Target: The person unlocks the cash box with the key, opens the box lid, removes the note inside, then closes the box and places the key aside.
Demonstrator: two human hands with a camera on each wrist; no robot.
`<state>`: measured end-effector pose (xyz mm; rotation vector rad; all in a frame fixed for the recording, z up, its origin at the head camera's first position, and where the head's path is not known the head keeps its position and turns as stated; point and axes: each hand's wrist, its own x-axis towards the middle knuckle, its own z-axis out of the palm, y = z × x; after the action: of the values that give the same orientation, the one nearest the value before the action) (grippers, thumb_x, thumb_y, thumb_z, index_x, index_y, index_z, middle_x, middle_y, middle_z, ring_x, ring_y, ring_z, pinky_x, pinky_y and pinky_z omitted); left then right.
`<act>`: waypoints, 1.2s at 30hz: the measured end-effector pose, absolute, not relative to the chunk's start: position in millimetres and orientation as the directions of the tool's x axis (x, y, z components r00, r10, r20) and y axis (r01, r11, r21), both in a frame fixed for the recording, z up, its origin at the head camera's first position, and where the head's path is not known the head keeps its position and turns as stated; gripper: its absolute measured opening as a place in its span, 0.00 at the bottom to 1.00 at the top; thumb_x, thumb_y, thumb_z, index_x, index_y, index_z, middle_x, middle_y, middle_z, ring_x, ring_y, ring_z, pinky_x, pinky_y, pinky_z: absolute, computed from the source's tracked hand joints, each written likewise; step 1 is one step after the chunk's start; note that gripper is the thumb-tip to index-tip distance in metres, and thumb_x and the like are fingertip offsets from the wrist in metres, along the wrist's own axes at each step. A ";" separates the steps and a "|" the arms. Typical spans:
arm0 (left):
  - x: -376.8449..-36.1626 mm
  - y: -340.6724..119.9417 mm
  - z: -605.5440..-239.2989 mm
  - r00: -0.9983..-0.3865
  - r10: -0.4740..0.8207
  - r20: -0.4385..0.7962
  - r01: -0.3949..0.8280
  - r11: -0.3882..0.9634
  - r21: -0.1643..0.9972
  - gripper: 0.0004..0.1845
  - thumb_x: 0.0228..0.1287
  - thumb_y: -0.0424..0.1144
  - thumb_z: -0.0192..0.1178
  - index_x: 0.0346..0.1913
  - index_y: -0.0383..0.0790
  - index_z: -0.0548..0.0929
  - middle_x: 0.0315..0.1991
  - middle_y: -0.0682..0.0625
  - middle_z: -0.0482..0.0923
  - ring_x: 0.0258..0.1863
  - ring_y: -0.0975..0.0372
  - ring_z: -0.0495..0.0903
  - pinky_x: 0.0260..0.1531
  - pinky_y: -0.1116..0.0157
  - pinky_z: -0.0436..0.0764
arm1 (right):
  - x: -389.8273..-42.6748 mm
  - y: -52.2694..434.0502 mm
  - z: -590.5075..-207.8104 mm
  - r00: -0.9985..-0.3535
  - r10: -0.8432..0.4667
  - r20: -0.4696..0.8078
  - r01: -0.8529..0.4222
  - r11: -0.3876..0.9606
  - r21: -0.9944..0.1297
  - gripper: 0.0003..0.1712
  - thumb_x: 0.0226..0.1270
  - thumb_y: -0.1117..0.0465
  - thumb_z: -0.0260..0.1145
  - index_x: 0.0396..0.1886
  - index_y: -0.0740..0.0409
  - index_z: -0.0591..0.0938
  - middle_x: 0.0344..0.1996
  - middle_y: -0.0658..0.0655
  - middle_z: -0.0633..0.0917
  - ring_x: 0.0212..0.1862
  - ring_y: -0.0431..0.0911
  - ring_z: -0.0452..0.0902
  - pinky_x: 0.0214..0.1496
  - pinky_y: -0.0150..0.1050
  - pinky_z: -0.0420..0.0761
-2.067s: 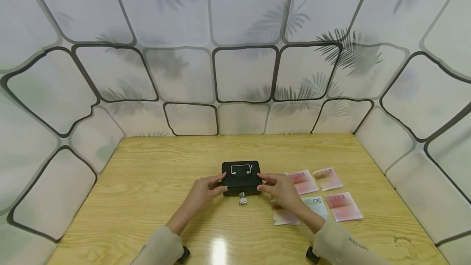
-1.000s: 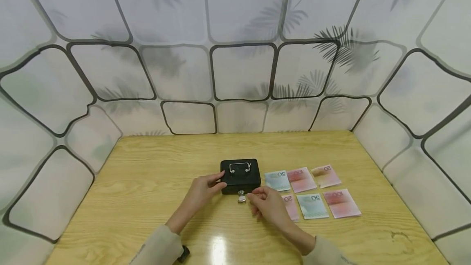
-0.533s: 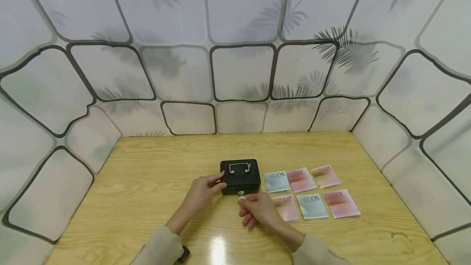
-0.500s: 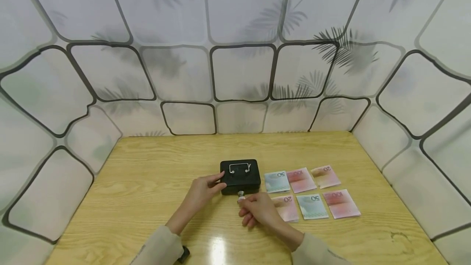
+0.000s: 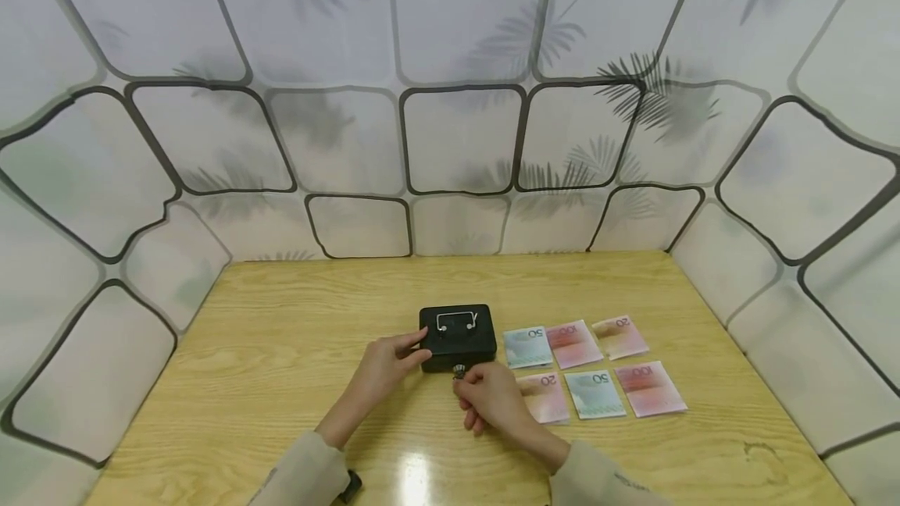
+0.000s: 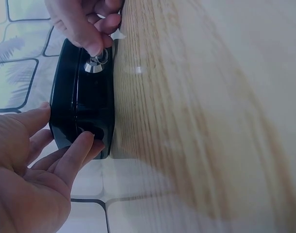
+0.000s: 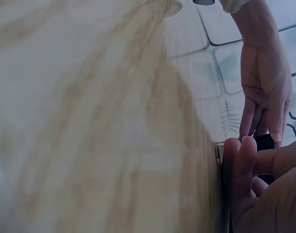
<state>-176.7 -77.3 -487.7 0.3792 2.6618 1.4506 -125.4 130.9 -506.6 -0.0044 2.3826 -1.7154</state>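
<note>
A small black cash box (image 5: 460,343) with a wire handle (image 5: 457,317) on its lid sits closed on the table. My left hand (image 5: 383,369) holds its left side between thumb and fingers. In the left wrist view a silver lock (image 6: 93,67) sticks out of the box's front. My right hand (image 5: 495,397) pinches the key at this lock with thumb and forefinger; most of the key is hidden, though a bit of its ring (image 6: 105,57) shows. In the right wrist view, my right hand (image 7: 269,189) hides most of the box.
Folded banknotes lie in two rows right of the box, among them a blue 50 note (image 5: 529,347), a red 100 note (image 5: 650,389) and a 20 note (image 5: 620,336). The wooden table (image 5: 316,295) is backed by a patterned curtain (image 5: 464,139).
My right hand has let go of the box's right side, come down to the lock at the front and taken hold of the key. The left hand stays on the box.
</note>
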 end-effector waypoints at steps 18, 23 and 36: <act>-176.3 -75.8 -488.3 -0.965 0.255 0.059 0.188 0.520 0.833 0.22 0.68 0.41 0.70 0.64 0.43 0.84 0.60 0.40 0.82 0.48 0.59 0.84 0.27 0.70 0.74 | -126.6 129.6 -506.8 -0.995 -0.097 -0.032 -0.017 0.467 -0.884 0.07 0.67 0.68 0.71 0.33 0.64 0.80 0.14 0.52 0.79 0.08 0.39 0.73 0.09 0.38 0.78; -175.5 -76.1 -487.1 -0.965 0.255 0.058 0.186 0.516 0.836 0.22 0.68 0.41 0.70 0.64 0.42 0.84 0.60 0.40 0.82 0.51 0.57 0.85 0.29 0.71 0.76 | -126.7 130.4 -507.4 -0.994 -0.103 0.026 -0.075 0.510 -0.857 0.09 0.65 0.70 0.72 0.27 0.60 0.81 0.10 0.49 0.77 0.07 0.36 0.70 0.08 0.35 0.75; -173.4 -71.7 -488.1 -0.951 0.289 0.113 0.254 0.516 0.818 0.26 0.63 0.36 0.73 0.65 0.37 0.83 0.58 0.37 0.82 0.44 0.59 0.87 0.27 0.72 0.80 | -130.3 132.2 -507.3 -0.968 -0.178 0.177 -0.251 0.653 -0.715 0.17 0.58 0.71 0.74 0.19 0.52 0.77 0.10 0.40 0.73 0.13 0.31 0.67 0.18 0.28 0.69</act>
<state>-173.4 -71.7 -488.1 0.4848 2.7020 1.4489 -130.3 132.2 -507.3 -0.3828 2.9381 -1.2925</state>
